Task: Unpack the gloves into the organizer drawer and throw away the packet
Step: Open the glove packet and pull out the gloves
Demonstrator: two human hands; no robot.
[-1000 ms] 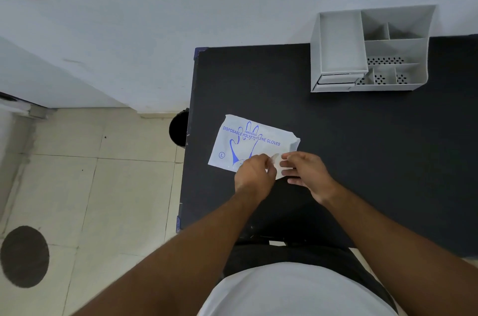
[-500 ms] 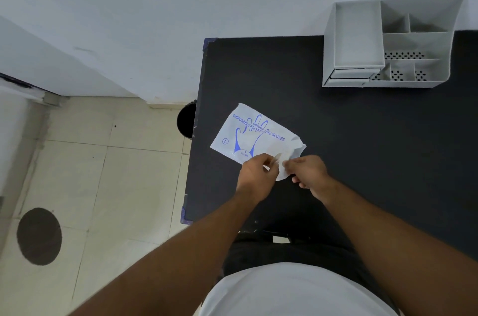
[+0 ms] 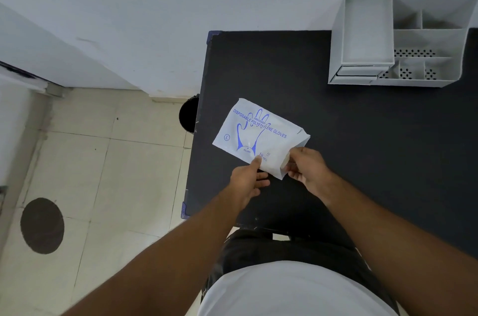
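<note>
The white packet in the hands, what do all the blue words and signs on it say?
On the glove packet:
"EMBOSSED"
"DISPOSABLE POLYETHYLENE GLOVES"
"L" inside a circle
A blue drawing of a hand
"CE" mark
Small print in the drawing's wrist and beside the thumb of the left hand: too small to read.

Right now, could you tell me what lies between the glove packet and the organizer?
Nothing: the head view shows only bare black table between the glove packet and the organizer.

White wall (image 3: 155, 18), tiled floor (image 3: 108, 173)

black table (image 3: 362, 150), tiled floor (image 3: 116, 173), white wall (image 3: 155, 18)
</note>
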